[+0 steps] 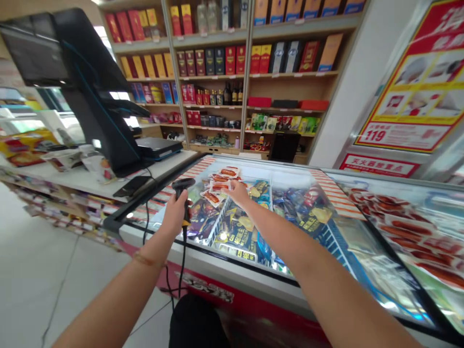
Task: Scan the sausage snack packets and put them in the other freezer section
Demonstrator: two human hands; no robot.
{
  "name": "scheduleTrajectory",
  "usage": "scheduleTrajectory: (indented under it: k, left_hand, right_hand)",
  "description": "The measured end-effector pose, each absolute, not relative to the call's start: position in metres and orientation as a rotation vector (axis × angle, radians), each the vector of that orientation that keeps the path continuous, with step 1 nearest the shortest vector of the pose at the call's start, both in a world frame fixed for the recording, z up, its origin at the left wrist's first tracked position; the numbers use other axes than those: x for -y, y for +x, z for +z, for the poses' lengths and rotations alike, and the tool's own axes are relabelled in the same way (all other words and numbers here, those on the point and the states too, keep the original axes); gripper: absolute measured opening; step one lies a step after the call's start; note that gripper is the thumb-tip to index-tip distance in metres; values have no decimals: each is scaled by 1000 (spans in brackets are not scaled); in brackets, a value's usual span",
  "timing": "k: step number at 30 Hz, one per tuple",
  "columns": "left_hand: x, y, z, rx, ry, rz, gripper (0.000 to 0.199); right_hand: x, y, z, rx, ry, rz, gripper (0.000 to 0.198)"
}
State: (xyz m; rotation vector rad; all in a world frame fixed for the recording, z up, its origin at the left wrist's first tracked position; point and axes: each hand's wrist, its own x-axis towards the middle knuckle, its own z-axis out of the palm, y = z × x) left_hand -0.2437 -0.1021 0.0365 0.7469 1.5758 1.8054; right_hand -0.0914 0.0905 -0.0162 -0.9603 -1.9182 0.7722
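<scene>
My left hand is wrapped round the handle of a black barcode scanner, its cable hanging down in front of the freezer. My right hand pinches the right edge of a sausage pack, clear plastic with a reddish sausage inside. Another sausage pack lies just below it, and one more sausage pack sits farther back. These packs rest on the glass top of a chest freezer. The scanner's head is a short way left of the pinched pack.
Under the glass are wire baskets of bagged frozen goods. Left stands a counter with a black checkout terminal and a dark phone-like slab. More packed sausages show at the right. Shelves of boxed bottles rise behind.
</scene>
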Motion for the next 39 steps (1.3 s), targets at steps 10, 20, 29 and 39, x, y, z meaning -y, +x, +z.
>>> scheduleTrajectory:
  k: [10, 20, 29, 39]
  left_hand:
    - [107, -231, 33, -1556, 767, 1746, 41]
    - [54, -94, 26, -1268, 917, 1553, 45]
    - [12, 29, 18, -1059, 1038, 1369, 47]
    - [10, 25, -10, -1096, 1083, 1269, 54]
  right_hand:
    - [-81, -74, -30, 1854, -1166, 582, 30]
    - [-88, 136, -21, 1800, -1321, 248, 8]
    - [-54, 390, 22, 1847, -1795, -97, 19]
    - [-25, 510, 35, 2329, -2051, -171, 26]
